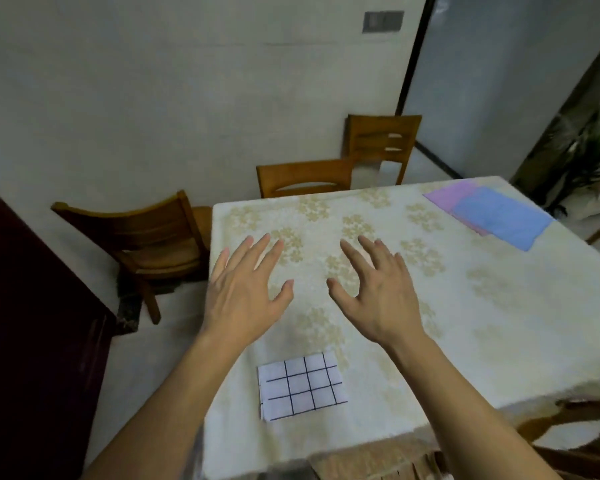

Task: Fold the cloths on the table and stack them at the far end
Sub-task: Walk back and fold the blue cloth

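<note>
A folded white cloth with a black grid [302,386] lies near the table's front edge, below my hands. At the far right corner a blue cloth [503,216] lies flat, overlapping a pink cloth [447,195]. My left hand [246,292] and my right hand [378,289] hover side by side over the middle of the table [465,306], palms down, fingers spread and straight, holding nothing. Both are well apart from all three cloths.
A cream tablecloth with a pale floral print covers the table. Wooden chairs stand at the left side [146,244], at the far side [305,178] and behind it [381,143]; another chair back [575,431] shows at the near right. A dark cabinet [32,341] stands at left.
</note>
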The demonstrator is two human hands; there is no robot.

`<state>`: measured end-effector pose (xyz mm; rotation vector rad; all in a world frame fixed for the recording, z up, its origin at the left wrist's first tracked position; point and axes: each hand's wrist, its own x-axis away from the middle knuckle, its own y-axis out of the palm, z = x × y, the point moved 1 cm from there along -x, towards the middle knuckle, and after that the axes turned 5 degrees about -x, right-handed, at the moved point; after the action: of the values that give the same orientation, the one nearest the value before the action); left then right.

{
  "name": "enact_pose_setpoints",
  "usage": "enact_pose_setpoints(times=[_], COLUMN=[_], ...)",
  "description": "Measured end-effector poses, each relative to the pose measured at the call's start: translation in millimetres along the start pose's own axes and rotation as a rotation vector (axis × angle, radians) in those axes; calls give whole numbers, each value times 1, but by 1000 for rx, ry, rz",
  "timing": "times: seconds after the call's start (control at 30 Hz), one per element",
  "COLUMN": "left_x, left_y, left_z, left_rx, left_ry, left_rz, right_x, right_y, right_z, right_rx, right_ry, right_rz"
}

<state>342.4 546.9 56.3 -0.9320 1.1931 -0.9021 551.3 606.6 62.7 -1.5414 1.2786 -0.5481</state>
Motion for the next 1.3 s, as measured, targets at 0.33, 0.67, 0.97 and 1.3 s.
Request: enact_pose_setpoints(times=[0.33,0.67,0.97,1.3], left_x=[-35,-40,0,121], left_y=[-39,-29,-20,-37], left_z=[44,149,300,494], left_rx=[6,124,188,338], left_ry=[194,444,794,1118], left_rz=[-13,14,-27,-73], right_x=[10,83,204,406], right_y=[-66,-123,-185,-262], right_z=[-1,64,145,224], right_rx=[30,138,202,234], right_ry=[101,376,687,1005], right_rz=[35,135,239,443])
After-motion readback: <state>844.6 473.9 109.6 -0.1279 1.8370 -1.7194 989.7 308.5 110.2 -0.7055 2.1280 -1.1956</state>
